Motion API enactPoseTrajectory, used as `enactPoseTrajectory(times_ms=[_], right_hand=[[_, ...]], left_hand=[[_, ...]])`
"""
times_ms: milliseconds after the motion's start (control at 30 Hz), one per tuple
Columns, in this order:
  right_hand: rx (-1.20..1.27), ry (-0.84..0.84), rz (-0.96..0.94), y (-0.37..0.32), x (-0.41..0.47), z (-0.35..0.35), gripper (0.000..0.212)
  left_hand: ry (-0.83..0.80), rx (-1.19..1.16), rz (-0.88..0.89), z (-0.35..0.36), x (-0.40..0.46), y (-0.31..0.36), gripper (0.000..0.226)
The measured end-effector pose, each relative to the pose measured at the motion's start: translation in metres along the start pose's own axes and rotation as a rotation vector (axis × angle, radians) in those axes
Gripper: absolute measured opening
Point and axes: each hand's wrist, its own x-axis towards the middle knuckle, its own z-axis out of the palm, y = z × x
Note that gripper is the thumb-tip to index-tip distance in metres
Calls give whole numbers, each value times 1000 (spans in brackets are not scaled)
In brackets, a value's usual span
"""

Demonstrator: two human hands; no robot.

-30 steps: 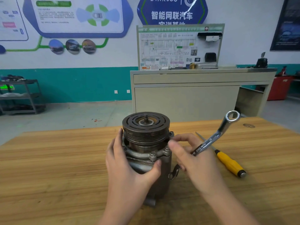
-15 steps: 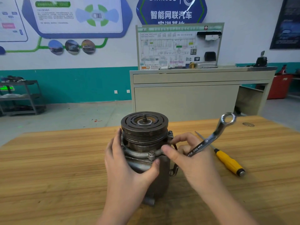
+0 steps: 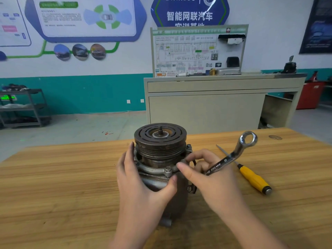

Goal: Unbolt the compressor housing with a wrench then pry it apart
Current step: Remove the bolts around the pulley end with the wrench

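Compressor (image 3: 162,169) upright, ur L hand (image 3: 142,184) wraps its body | R hand (image 3: 206,175) pinches flange bolt (image 3: 182,161) w/ wrench (image 3: 231,157) tucked in palm | risk: bolt drops, wrench slips

Compressor housing (image 3: 162,178) partly hidden behind left hand (image 3: 143,187); wrench's (image 3: 231,157) lower end hidden
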Motion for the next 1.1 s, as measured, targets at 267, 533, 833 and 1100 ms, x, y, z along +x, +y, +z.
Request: enactPoseTrajectory(times_ms=[267, 533, 833, 1100], right_hand=[[36, 78, -33, -8, 10, -7, 11], [-16, -18, -56, -4, 3, -4, 12], [18, -10, -10, -3, 2, 1, 8], [2, -28, 0, -4, 3, 0, 10]], left_hand=[[195, 16, 429, 3, -15, 14, 31], [121, 104, 355, 7, -13, 13, 28], [74, 39, 307, 7, -13, 10, 28], [71, 44, 282, 4, -12, 14, 27]])
